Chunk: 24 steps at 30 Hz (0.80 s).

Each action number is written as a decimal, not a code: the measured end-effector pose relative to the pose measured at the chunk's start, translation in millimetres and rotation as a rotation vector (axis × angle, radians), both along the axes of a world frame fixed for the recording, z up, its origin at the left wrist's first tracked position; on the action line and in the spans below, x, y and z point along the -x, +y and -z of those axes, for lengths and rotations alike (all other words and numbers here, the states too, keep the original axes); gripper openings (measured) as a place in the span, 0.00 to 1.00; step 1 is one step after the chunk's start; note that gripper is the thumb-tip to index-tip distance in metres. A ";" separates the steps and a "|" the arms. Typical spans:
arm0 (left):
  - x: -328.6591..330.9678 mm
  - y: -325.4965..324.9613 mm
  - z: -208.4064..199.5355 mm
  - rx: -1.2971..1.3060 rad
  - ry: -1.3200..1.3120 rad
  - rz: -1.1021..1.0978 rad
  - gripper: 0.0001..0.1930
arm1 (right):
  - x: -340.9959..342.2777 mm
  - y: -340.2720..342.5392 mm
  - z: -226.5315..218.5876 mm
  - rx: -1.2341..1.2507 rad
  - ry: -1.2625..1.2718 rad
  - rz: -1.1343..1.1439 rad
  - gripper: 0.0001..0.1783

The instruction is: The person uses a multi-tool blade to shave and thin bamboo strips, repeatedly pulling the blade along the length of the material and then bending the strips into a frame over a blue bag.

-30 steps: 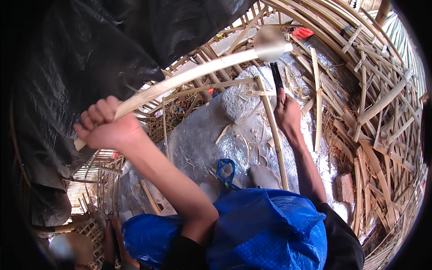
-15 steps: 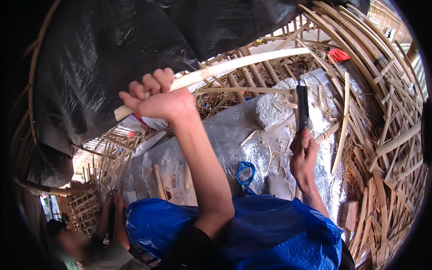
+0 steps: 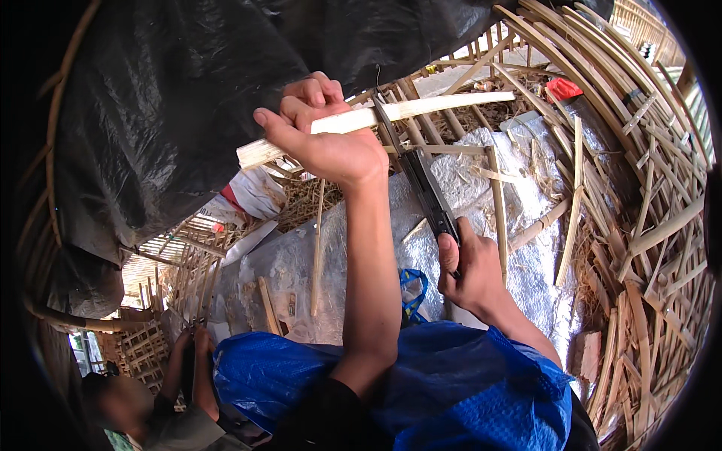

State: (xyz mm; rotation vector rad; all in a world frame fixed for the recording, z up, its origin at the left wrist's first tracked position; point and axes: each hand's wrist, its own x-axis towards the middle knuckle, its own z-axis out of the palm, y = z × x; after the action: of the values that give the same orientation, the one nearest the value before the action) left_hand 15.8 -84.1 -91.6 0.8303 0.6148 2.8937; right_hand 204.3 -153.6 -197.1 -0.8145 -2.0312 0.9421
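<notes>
A pale split bamboo strip [image 3: 444,104] slants across the upper middle, its thick end toward the left. My left hand [image 3: 342,156] is raised under it, the strip lying across the palm between the outstretched thumb and the curled fingers. In my right hand [image 3: 479,272] is a knife [image 3: 427,188] with a long black handle, gripped at its lower end. The narrow dark blade points up and left, crossing the strip just right of my left hand; how deep it sits in the bamboo, if at all, I cannot tell.
Bamboo strips [image 3: 639,361] are heaped along the right side. A grey stone block [image 3: 470,161] sits on the silvery sheet [image 3: 301,252] ahead. Black plastic sheeting [image 3: 173,113] hangs at upper left. Blue plastic [image 3: 301,368] covers my lap. Another person [image 3: 169,413] works at lower left.
My left hand has moved right along with the bamboo strip, its thumb now stretched out. My right hand has brought the knife up and left, from beside the stone block onto the strip.
</notes>
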 end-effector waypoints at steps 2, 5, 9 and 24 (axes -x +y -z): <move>0.3 -6.7 0.2 0.015 0.224 0.127 0.27 | -0.5 7.0 3.2 -0.074 -0.054 0.077 0.15; -2.2 -11.1 4.8 0.025 0.195 0.256 0.29 | -2.6 15.6 1.8 0.063 -0.020 0.101 0.16; -1.1 -10.2 6.8 0.100 0.262 0.321 0.30 | -3.8 8.2 -6.0 0.079 -0.015 0.067 0.17; 8.0 -12.9 17.0 0.164 0.471 0.537 0.27 | -12.1 8.0 -17.2 -0.008 -0.062 0.059 0.18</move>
State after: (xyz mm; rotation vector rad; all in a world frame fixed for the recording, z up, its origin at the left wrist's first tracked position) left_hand 7.8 -96.9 -108.6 1.4086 0.5413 2.1496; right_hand 216.4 -145.6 -179.9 -0.9048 -2.0507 0.8858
